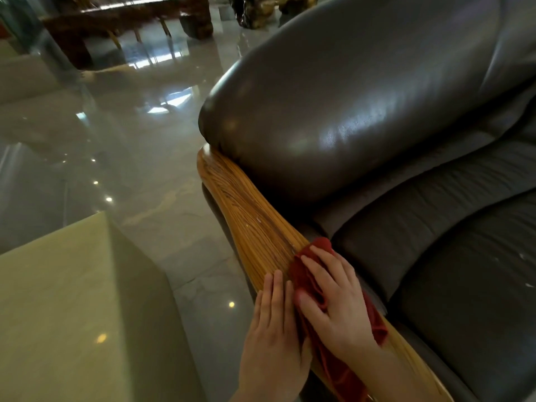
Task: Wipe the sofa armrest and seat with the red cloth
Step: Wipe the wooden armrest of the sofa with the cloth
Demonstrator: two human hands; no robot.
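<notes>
The sofa has a striped wooden armrest (246, 216) running from the middle toward the lower right, with a bulging dark leather arm cushion (348, 111) above it. The dark leather seat (449, 242) lies to the right. A red cloth (304, 274) is spread on the near part of the wooden armrest. My right hand (339, 303) presses flat on the cloth, fingers spread. My left hand (272, 323) rests flat on the bare wood just left of the cloth, touching its edge, holding nothing.
A pale stone-topped table (63, 300) stands at the lower left, close to the armrest. Glossy grey floor tiles (130, 155) fill the gap. A dark wooden table (121, 21) and a carved root piece (261, 10) stand far back.
</notes>
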